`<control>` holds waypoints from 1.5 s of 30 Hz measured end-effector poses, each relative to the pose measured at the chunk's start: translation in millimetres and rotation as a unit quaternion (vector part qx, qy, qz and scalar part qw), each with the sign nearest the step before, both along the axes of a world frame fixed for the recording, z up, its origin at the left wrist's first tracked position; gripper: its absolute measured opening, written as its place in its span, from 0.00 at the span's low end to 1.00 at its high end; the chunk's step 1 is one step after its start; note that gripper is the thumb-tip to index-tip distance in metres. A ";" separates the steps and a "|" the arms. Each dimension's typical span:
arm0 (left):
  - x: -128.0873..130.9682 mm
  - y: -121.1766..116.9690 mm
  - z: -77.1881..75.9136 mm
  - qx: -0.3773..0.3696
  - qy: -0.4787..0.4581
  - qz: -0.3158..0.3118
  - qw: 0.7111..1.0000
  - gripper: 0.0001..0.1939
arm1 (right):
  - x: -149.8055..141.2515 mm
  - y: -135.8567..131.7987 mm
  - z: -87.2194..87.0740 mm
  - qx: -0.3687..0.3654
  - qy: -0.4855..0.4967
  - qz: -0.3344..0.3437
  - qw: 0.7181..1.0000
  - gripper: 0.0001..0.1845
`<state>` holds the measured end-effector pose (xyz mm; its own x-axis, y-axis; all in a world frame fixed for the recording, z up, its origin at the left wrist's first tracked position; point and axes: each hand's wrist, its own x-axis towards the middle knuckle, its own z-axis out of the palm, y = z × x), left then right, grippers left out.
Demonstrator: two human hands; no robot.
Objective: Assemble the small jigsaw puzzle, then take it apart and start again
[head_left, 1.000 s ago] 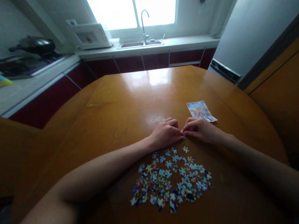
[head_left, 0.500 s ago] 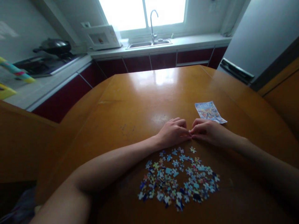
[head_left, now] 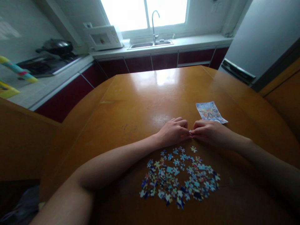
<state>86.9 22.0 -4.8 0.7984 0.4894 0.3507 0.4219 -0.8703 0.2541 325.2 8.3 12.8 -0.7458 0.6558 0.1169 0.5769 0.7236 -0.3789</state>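
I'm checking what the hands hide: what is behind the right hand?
Behind the right hand, a printed sheet lies on the wooden table. The hand covers part of the sheet's near edge, so that bit cannot be seen.

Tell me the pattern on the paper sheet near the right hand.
The paper sheet has a busy multicoloured print, bluish along the top; the head view shows it.

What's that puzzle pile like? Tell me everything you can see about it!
The pile is lots of small, knobbly jigsaw pieces that look like card. Many are pale blue or white, with bits of yellow, dark blue and pink. They lie loosely on the shiny brown table, with a bare gap near the middle. One pale piece sits apart at the far edge. The left hand and right hand are just beyond the pile, not touching it.
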 end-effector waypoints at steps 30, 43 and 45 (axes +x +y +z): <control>-2.3 5.0 -2.0 0.002 -0.009 -0.042 0.999 0.10 | 5.0 -1.1 17.3 -0.156 0.007 -0.002 0.988 0.13; -1.7 5.9 -0.9 -0.011 -0.008 -0.047 0.999 0.11 | 5.2 1.2 11.3 -0.140 0.037 -0.039 0.989 0.11; -1.8 6.2 -1.4 -0.012 -0.013 -0.049 0.999 0.12 | 7.7 2.6 12.1 -0.121 0.039 -0.036 0.991 0.11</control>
